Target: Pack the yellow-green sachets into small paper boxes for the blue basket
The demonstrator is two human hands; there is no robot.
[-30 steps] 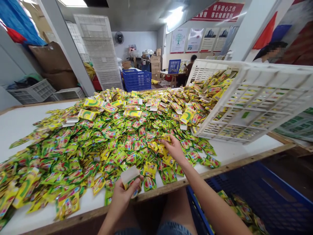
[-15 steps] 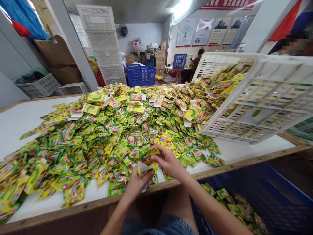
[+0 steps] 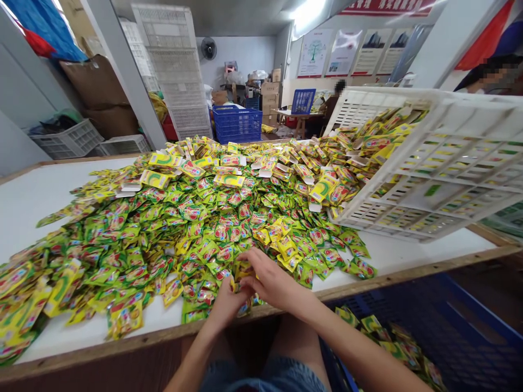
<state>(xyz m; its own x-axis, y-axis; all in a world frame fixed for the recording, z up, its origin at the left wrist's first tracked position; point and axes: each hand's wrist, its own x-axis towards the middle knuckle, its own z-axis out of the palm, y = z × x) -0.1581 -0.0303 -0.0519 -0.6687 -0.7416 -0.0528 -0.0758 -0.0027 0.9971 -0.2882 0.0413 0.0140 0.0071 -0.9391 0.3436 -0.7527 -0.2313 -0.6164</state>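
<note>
My left hand is closed around a small printed carton at the table's front edge; the fingers hide nearly all of it. My right hand meets it from the right, fingers bent over the carton's open end and pinching a small sachet, of which only a yellowish bit shows. Around both hands spreads a heap of green sachets printed with red fruit. Yellow sachets lie just beyond my right hand. Flattish yellow cartons rest on top of the heap farther back.
A white crate lies tipped on the right, spilling cartons onto the white table, which has a wooden edge. Below right, a blue crate holds more sachets. Tall stacked white crates stand behind. Two other people sit farther off.
My right hand has come from the yellow sachets leftward and toward me with a sachet, reaching the carton in my left hand. The left hand has shifted right, and the view has tilted slightly down.
</note>
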